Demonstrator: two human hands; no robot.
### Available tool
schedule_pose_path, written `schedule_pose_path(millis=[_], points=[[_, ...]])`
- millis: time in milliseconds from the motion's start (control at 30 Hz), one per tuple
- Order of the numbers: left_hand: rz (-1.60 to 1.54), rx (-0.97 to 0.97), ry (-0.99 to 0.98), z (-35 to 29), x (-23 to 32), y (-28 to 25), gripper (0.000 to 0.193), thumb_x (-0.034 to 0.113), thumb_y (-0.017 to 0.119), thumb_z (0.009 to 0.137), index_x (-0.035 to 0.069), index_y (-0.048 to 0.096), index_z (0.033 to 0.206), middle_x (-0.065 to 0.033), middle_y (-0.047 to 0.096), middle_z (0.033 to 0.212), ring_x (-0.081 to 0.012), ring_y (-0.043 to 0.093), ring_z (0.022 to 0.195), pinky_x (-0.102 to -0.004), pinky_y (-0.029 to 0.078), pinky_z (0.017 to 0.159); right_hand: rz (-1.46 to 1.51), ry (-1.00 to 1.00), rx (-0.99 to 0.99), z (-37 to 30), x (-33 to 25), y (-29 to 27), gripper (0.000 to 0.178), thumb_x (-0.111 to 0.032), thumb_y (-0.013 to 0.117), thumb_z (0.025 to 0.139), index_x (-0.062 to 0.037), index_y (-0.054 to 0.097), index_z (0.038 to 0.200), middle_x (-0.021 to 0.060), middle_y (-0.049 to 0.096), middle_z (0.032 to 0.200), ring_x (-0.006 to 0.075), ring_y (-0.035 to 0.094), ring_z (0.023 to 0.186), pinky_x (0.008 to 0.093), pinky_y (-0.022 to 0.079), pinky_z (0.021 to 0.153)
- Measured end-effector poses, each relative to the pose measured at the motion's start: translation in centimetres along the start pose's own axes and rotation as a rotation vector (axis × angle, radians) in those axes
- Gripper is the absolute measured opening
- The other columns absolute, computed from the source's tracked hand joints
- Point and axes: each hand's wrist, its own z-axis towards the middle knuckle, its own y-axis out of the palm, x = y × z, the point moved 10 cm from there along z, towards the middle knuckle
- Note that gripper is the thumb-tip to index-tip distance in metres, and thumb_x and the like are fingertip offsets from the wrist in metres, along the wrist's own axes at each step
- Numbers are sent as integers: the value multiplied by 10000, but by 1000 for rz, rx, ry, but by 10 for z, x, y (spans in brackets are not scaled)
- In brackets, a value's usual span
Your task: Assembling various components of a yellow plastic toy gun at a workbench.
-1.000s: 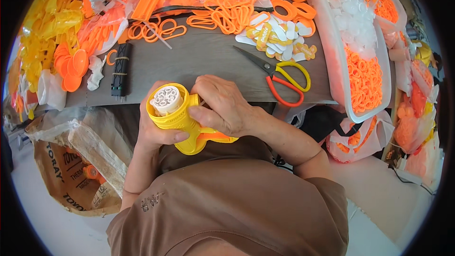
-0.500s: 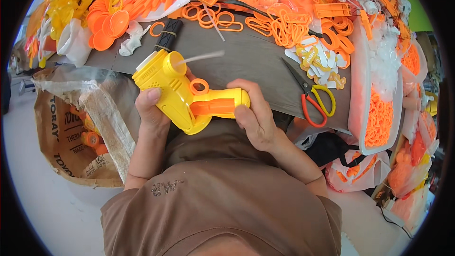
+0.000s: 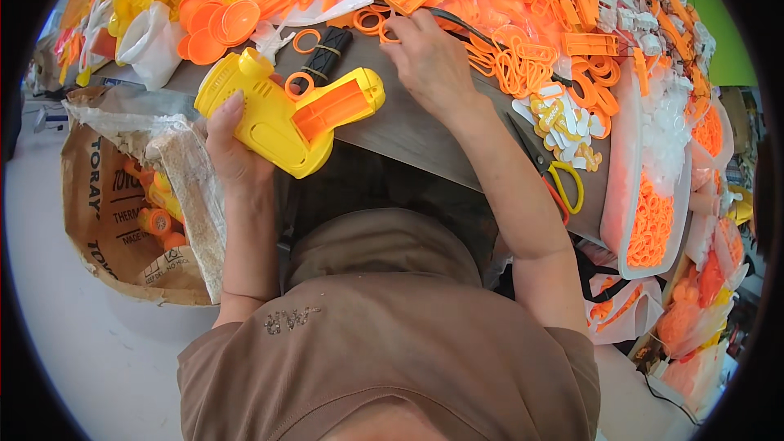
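My left hand point(image 3: 231, 140) is wrapped round a yellow toy gun body point(image 3: 282, 126) and holds it tilted above the table's near edge. On the toy an orange ring point(image 3: 299, 86) sticks out beside the open orange recess point(image 3: 331, 113) in its handle. My right hand point(image 3: 431, 61) reaches across to the far part of the table. Its thumb and fingertips pinch a loose orange ring point(image 3: 387, 31), partly hidden by the fingers. Another orange ring point(image 3: 307, 41) lies beside a black banded bundle point(image 3: 328, 55), just beyond the toy.
Orange oval loops point(image 3: 523, 65) lie right of my right hand. Scissors point(image 3: 549, 165) with red and yellow handles lie near stickers point(image 3: 563, 126). A tub point(image 3: 614, 196) of small orange parts stands at right. At left is an open paper sack point(image 3: 86, 237) with toys inside.
My right hand has let go of the toy's handle and moved up to the orange rings, taking hold of one. My left hand has shifted the toy leftward and upward and turned it.
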Motion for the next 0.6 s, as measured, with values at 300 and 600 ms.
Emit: schedule_pose_path(millis=[300,600], points=[[-64,-23,-20,2,-2,3,479,174,574,769,-38,476,1187,-185,601,1046,-276,609,941,-394,505,836,203,108,95,0,19,-9,163,-167,668,785,-71,668,916,87,536,808,216,580,673,294,469,609],[-162,-66,-139,-5,-31,24,517,197,584,755,-36,469,1202,-189,598,1056,-286,605,956,-401,501,853,1453,686,-106,-90,46,-13,144,-90,619,847,1,650,954,87,632,969,144,605,853,275,502,732]])
